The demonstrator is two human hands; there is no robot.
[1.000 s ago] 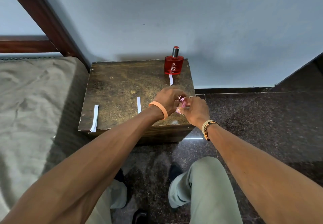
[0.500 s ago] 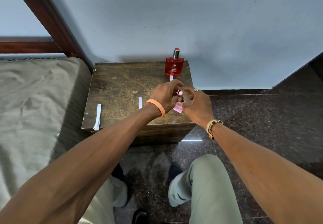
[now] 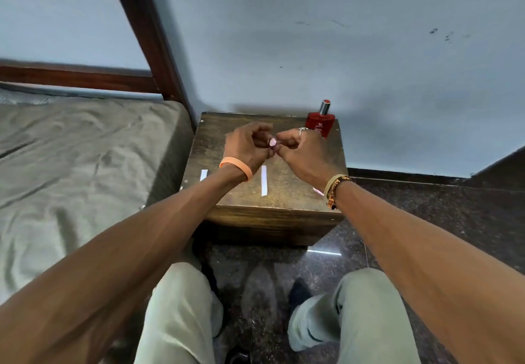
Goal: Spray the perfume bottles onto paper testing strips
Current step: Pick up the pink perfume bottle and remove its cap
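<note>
My left hand [image 3: 246, 145] and my right hand [image 3: 304, 152] meet over the middle of a wooden side table [image 3: 270, 217]. Their curled fingertips pinch a small pink piece [image 3: 273, 142] with a round top; whether it is a cap or a small bottle I cannot tell. A red perfume bottle [image 3: 318, 122] with a silver cap stands upright at the table's back right corner, just behind my right hand. One white paper strip [image 3: 264, 180] lies flat below the hands. A second strip [image 3: 203, 175] lies near the left edge, partly hidden by my left forearm.
A sliver of something pink [image 3: 318, 191] shows on the table by my right wrist. A bed with an olive sheet [image 3: 79, 170] adjoins the table on the left. The wall [image 3: 312, 51] is right behind the table. My knees and dark polished floor [image 3: 426, 216] lie below.
Both hands rose from the table's front right edge to over its middle, still joined on the pink piece. The view swung, so the table sits more central.
</note>
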